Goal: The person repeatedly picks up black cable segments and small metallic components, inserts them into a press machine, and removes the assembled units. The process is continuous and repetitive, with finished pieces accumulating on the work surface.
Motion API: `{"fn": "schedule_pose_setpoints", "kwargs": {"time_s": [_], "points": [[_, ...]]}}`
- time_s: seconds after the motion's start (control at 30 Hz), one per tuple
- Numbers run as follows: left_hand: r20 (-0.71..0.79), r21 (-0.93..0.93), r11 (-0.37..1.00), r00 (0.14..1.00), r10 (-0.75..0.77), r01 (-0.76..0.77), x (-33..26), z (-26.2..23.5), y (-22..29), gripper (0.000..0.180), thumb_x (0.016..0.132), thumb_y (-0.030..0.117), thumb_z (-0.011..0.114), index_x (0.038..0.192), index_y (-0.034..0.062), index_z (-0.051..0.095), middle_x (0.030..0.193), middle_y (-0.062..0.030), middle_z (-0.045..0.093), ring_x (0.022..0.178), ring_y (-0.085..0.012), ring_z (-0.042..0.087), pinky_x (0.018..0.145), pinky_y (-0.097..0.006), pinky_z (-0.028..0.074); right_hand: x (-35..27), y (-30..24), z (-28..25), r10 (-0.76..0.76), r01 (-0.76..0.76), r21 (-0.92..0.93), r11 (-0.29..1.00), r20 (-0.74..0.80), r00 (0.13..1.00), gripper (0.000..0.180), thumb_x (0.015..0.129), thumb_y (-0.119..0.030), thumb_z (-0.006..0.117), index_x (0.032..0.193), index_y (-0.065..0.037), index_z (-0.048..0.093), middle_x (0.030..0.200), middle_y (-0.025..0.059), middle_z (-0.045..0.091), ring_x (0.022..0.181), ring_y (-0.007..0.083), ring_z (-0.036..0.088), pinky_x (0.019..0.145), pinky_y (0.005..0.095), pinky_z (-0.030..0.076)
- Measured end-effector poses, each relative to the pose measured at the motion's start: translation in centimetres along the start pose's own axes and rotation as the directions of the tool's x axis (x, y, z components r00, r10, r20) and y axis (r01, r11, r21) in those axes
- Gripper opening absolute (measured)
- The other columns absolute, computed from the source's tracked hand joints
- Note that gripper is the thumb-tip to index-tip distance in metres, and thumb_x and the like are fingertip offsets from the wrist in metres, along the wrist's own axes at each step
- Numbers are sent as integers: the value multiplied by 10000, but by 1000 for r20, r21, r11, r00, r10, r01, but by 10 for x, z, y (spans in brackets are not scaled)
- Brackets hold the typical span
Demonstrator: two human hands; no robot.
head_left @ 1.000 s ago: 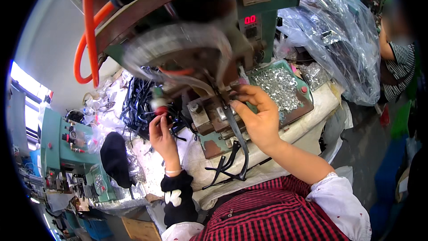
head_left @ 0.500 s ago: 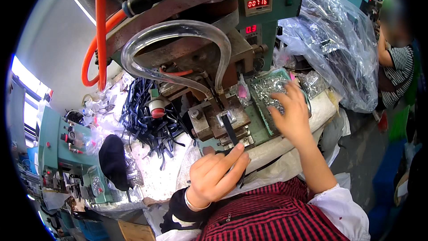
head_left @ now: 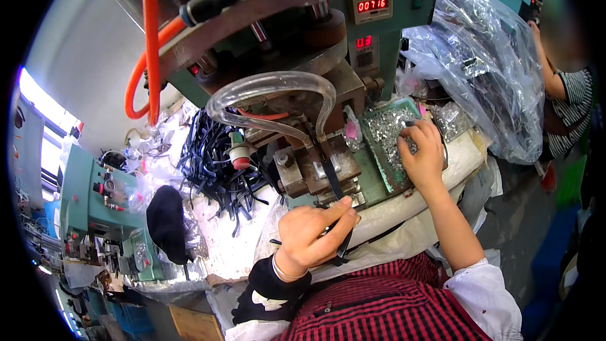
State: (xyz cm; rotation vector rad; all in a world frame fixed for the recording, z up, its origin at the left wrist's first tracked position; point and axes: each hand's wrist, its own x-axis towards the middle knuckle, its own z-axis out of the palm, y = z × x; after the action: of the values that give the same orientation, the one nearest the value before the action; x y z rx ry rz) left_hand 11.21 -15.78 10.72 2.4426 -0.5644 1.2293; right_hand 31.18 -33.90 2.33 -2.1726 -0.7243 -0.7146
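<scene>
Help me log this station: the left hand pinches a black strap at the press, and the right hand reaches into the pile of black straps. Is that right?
Not quite. In the head view the right hand reaches into the green tray of small shiny metal pieces, not the pile of black straps, which lies on the other side of the press. The left hand does pinch a black strap.

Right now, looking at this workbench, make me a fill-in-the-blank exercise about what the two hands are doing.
1. The left hand pinches a thin black ____ that runs up onto the press.
2. The right hand reaches into a green tray of small ____ metal parts.
3. Above the press block arches a clear ____.
4. The hose at upper left is ____.

Missing words: strap; silver; tube; orange
</scene>
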Motion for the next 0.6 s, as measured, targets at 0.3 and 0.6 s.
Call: {"fn": "schedule_pose_setpoints", "kwargs": {"time_s": [0.3, 0.6], "points": [[35, 105, 979, 983, -181, 177, -26, -42, 34, 251, 768, -39, 757, 1008, 30, 732, 1015, -159, 758, 633, -202, 656, 532, -294, 482, 5, -15, 4, 72, -68, 143, 987, -22, 997, 55, 890, -74, 685, 903, -24, 703, 854, 129, 701, 818, 309, 665, 748, 402, 512], [19, 588, 732, 898, -439, 345, -59, -85, -63, 236, 754, -47, 688, 945, 75, 753, 845, -98, 613, 798, -281, 574, 703, -389, 439, 9, -39, 2, 182, -198, 434, 879, 79, 980, 127, 859, -37, 703, 983, -26, 724, 931, 129, 718, 888, 290, 682, 811, 370, 515]]}}
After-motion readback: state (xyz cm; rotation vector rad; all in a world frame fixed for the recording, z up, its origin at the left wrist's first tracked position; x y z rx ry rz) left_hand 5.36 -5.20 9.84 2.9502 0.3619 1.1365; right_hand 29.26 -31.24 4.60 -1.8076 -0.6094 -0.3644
